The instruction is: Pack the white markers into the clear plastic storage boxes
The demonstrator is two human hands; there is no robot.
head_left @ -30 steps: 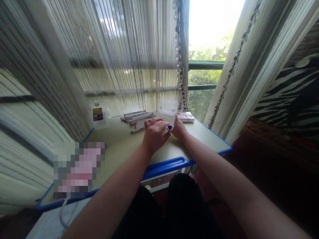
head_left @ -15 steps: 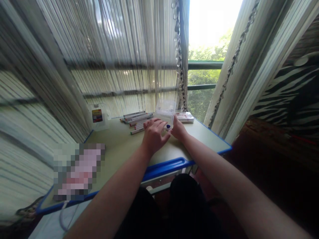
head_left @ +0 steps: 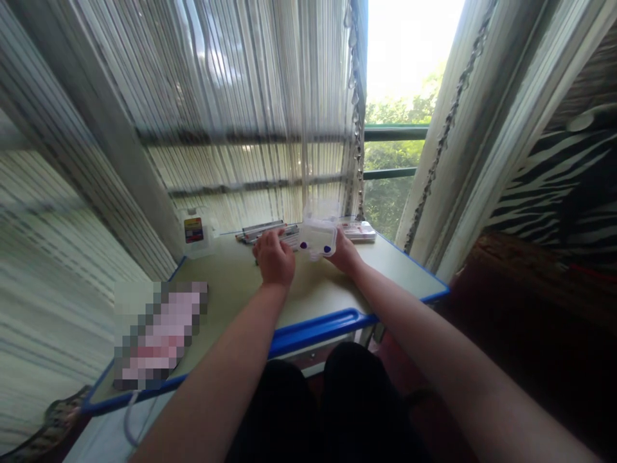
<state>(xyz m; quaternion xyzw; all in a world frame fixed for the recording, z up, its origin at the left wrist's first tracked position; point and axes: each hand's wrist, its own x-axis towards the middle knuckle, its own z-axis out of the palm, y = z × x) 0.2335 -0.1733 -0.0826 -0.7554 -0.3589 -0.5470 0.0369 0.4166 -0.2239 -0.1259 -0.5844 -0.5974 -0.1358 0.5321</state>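
My right hand [head_left: 346, 253] is closed around the right side of a clear plastic box [head_left: 318, 233], which is tilted with its lid raised at the back. Two dark blue-purple marker ends show near the box's lower corners. My left hand [head_left: 276, 258] is over the near side of a loose pile of white markers [head_left: 263, 229] with coloured ends. Its fingers are bent down among them, and the fingertips are partly hidden, so what they grip does not show.
A flat white case [head_left: 359, 231] lies behind my right hand. At the back left stands a clear container [head_left: 195, 233] with a coloured label. A pixelated pink object [head_left: 161, 331] with a cable lies at the left. The table [head_left: 231, 308] has a blue rim; curtains hang behind.
My left hand has moved left from the front of the box to the markers. A second dark spot at the box's left corner now shows. My right hand still holds the box.
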